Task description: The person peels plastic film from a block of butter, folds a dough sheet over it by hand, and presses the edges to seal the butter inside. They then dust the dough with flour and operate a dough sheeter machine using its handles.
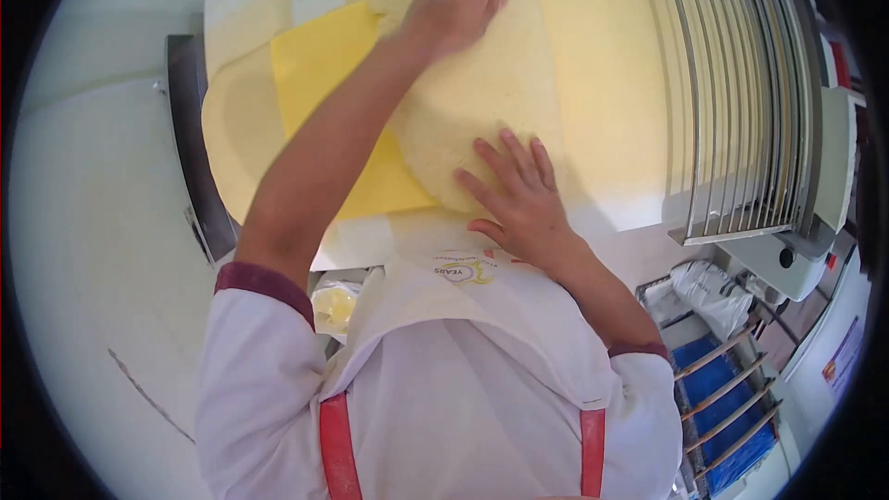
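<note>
Lying at left, a bright-yellow, flat rectangular sheet (310, 65) shows partly beneath a pale, rounded dough sheet (477, 93) on the pale desk (611, 83). My left grip (454, 5), blurred but unclenched, rests at the dough's far part; my right grip (523, 199), fingers spread apart, touches its near part, left of a steel-barred rack (769, 83).

Left hand (456, 5), blurred, seems flat; right hand (525, 206) splayed.
</note>
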Available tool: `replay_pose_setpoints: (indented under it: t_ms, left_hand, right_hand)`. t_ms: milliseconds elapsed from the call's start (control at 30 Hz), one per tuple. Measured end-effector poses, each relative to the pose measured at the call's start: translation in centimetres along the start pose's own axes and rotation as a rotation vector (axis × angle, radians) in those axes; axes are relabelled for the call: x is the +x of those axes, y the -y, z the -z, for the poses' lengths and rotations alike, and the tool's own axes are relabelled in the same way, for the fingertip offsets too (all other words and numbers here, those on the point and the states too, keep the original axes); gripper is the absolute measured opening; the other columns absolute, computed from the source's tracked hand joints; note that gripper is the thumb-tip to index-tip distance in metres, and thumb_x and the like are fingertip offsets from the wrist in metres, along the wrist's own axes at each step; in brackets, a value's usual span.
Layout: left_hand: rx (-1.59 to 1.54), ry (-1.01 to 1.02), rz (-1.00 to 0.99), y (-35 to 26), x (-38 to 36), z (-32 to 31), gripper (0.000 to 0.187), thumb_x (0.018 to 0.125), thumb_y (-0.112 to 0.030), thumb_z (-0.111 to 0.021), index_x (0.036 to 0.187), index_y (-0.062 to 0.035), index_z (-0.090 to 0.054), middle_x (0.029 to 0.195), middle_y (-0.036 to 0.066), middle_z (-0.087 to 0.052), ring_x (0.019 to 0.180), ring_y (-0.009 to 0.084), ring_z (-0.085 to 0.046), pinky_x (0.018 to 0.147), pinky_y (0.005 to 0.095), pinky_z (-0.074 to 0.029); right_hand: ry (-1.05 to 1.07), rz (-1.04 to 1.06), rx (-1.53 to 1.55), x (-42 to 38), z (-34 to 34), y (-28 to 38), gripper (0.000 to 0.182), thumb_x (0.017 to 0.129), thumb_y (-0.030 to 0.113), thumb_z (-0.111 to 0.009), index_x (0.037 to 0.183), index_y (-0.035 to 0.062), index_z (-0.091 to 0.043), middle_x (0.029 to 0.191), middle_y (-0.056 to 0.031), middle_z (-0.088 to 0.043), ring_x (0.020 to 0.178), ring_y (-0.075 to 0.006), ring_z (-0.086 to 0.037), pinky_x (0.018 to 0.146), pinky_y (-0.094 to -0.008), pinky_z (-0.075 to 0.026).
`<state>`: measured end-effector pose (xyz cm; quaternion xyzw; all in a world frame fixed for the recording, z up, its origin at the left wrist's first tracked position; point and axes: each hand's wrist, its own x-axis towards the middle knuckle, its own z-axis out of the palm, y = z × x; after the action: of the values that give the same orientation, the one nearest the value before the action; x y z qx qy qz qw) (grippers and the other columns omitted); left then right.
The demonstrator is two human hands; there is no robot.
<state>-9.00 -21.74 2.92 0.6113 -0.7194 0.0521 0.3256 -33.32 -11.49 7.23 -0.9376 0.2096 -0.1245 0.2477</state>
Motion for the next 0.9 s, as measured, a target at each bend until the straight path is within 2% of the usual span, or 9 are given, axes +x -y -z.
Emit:
replay_pose_setpoints:
  t_ms: [33, 100, 233, 333, 433, 533, 567, 700, 900]
  left_hand:
    - [-0.062, -0.032, 0.034, -0.9, -2.3, 1.8, 0.035, 0.086, -0.013, -0.063, 0.121, -0.0112, -0.06, 0.118, 0.013, -0.059, 0.114, 0.0348, -0.053, 0.095, 0.0436, -0.045]
    - [-0.122, -0.198, 0.193, -4.8, -5.8, 6.9, 0.016, 0.091, -0.019, -0.062, 0.094, -0.0035, -0.068, 0.081, 0.01, -0.066, 0.077, 0.0142, -0.062, 0.069, 0.0328, -0.05]
    - [-1.073, 0.309, 1.22, -10.2, -15.9, 13.6, 0.035, 0.093, -0.034, -0.063, 0.094, 0.0001, -0.066, 0.073, 0.011, -0.065, 0.066, 0.0155, -0.064, 0.062, 0.0275, -0.052]
    - [-1.395, 0.36, 1.471, -15.3, -17.7, 12.9, 0.039, 0.094, -0.037, -0.06, 0.094, 0.0013, -0.067, 0.077, 0.012, -0.066, 0.069, 0.015, -0.065, 0.062, 0.0278, -0.054]
    - [-1.413, 0.005, 1.528, -15.9, -16.4, 9.5, 0.036, 0.094, -0.032, -0.062, 0.096, 0.0041, -0.066, 0.082, 0.013, -0.067, 0.072, 0.0158, -0.067, 0.064, 0.0273, -0.056]
    - [-1.209, -0.117, 1.37, -16.1, -17.9, 7.9, 0.033, 0.092, -0.026, -0.066, 0.098, 0.0068, -0.064, 0.087, 0.013, -0.068, 0.074, 0.016, -0.068, 0.062, 0.0264, -0.056]
    - [-1.184, -0.112, 1.373, -15.9, -18.5, 8.6, 0.03, 0.092, -0.024, -0.065, 0.098, 0.0063, -0.064, 0.087, 0.012, -0.068, 0.073, 0.0151, -0.067, 0.063, 0.0257, -0.056]
    - [-1.023, -0.061, 1.398, -15.4, -21.1, 10.9, 0.025, 0.093, -0.02, -0.065, 0.096, 0.0048, -0.063, 0.083, 0.009, -0.067, 0.071, 0.0127, -0.066, 0.064, 0.0243, -0.056]
    - [-0.788, 0.081, 1.398, -15.8, -23.7, 11.8, 0.025, 0.091, -0.02, -0.067, 0.093, 0.0042, -0.061, 0.082, 0.009, -0.067, 0.07, 0.0145, -0.066, 0.069, 0.0278, -0.057]
  right_hand:
    - [0.025, 0.067, -0.071, 0.3, -0.6, 0.4, 0.048, 0.068, 0.021, -0.08, 0.113, 0.0151, -0.065, 0.131, -0.0131, -0.051, 0.124, -0.0316, -0.046, 0.106, -0.0541, -0.033]
    - [-0.045, 0.145, -0.1, 1.0, -1.0, 0.5, 0.045, 0.068, 0.02, -0.079, 0.11, 0.0141, -0.066, 0.12, -0.0115, -0.056, 0.114, -0.0301, -0.051, 0.1, -0.0508, -0.038]
    - [-0.086, 0.167, 0.051, 0.1, -1.8, -0.1, 0.037, 0.07, 0.018, -0.078, 0.105, 0.0105, -0.067, 0.096, -0.0078, -0.061, 0.091, -0.0268, -0.059, 0.084, -0.0438, -0.047]
    - [-0.058, -0.194, 0.323, 1.3, -0.5, 2.0, 0.029, 0.073, 0.014, -0.076, 0.1, 0.0056, -0.067, 0.084, -0.0055, -0.059, 0.078, -0.0262, -0.058, 0.073, -0.04, -0.047]
    - [0.031, 0.098, 0.323, 0.9, 0.1, 1.1, 0.025, 0.078, 0.012, -0.071, 0.101, 0.0038, -0.067, 0.09, -0.0103, -0.061, 0.084, -0.0303, -0.059, 0.075, -0.0416, -0.048]
    - [-0.043, 0.199, 0.301, 2.1, 1.4, -2.0, 0.029, 0.084, 0.012, -0.066, 0.112, 0.0064, -0.065, 0.103, -0.0142, -0.063, 0.094, -0.0338, -0.059, 0.084, -0.0451, -0.046]
    - [-0.001, 0.183, 0.101, 2.9, 1.9, -2.6, 0.043, 0.091, 0.023, -0.06, 0.132, 0.0131, -0.054, 0.131, -0.0178, -0.053, 0.12, -0.0344, -0.05, 0.103, -0.0492, -0.036]
    - [0.223, 0.258, -0.353, 3.4, -3.2, 2.0, 0.06, 0.096, 0.043, -0.048, 0.149, 0.0197, -0.031, 0.156, -0.0136, -0.021, 0.145, -0.032, -0.019, 0.115, -0.0565, -0.014]
    - [0.084, 0.252, -0.425, 3.4, -5.9, 3.1, 0.06, 0.096, 0.043, -0.047, 0.148, 0.0162, -0.034, 0.155, -0.0168, -0.024, 0.143, -0.0367, -0.022, 0.112, -0.0596, -0.019]
